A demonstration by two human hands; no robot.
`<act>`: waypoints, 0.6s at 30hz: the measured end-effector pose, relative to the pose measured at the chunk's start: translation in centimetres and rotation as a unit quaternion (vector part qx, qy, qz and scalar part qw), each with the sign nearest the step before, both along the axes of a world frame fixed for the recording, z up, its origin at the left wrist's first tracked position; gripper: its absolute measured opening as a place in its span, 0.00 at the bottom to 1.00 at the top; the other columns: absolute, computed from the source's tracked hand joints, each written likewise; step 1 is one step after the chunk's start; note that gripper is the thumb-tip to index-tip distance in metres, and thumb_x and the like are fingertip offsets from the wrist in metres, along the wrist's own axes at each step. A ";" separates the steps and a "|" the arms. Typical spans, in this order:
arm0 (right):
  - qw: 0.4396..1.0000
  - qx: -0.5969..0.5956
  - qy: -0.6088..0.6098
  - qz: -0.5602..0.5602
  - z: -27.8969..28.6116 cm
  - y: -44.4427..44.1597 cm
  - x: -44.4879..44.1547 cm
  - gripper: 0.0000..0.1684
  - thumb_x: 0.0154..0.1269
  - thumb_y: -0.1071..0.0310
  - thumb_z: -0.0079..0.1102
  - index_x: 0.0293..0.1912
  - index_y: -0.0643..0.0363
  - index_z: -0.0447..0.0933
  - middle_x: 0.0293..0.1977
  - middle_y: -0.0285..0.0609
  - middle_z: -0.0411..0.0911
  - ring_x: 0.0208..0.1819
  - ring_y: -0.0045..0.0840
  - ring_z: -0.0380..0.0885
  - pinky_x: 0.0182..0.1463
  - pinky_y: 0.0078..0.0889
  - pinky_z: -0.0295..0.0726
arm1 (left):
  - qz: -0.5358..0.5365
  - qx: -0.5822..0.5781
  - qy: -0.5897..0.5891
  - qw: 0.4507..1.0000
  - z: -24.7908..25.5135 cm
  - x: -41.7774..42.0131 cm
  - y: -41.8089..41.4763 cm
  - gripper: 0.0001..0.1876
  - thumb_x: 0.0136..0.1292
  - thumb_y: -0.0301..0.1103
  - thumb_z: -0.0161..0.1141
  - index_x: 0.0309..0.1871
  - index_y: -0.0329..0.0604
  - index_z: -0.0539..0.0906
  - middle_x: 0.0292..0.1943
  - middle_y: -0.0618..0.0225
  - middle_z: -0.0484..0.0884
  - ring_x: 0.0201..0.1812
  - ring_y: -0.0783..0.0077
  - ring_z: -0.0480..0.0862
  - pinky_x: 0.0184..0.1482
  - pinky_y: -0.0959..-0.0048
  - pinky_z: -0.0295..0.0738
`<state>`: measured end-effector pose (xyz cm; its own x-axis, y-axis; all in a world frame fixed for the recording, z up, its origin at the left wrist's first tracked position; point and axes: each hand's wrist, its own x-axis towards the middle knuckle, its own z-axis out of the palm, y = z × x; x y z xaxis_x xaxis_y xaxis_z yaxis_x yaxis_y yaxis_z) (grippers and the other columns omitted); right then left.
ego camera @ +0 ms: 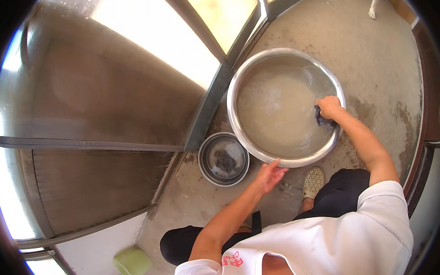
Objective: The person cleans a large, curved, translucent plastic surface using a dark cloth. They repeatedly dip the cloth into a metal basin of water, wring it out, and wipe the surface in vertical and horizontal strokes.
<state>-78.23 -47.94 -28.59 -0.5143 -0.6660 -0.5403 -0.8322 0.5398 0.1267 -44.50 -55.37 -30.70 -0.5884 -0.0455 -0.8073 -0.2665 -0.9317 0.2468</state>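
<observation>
A large round metal basin [287, 163] holds cloudy water and stands on the floor before me. Inside its right edge, my right hand [329, 107] grips a dark wet cloth [324, 120], part of which hangs at the water. My left hand [271, 175] is at the basin's near rim, fingers apart and nothing held; whether it presses on the rim is hard to tell. To the left of the big basin is a smaller metal basin [203, 171] with a dark clump [224, 161] in it, which cannot be told exactly.
Glass doors with a dark frame [209, 108] stand close on the left. A light green plastic bin [132, 264] is at the lower left. An animal's white legs [374, 1] show at the top right. Wet patches mark the concrete floor [383, 75] right of the basin.
</observation>
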 end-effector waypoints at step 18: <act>0.662 -0.473 -0.494 -0.306 4.5 6.9 -7.2 0.24 0.54 0.73 0.55 0.54 0.54 0.74 0.47 0.47 0.79 0.50 0.36 0.77 0.54 0.33 0.74 | -0.371 -0.259 -0.054 0.890 5.4 5.0 -12.7 0.22 0.65 0.41 0.56 0.61 0.46 0.74 0.48 0.70 0.82 0.42 0.74 0.83 0.41 0.77 0.77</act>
<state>-85.44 -41.05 -24.08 -0.5508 -0.7773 -0.3041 0.1551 0.2626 -0.9523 -39.46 -68.11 -25.32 -0.5323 -0.0591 -0.8445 -0.8089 -0.2589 0.5279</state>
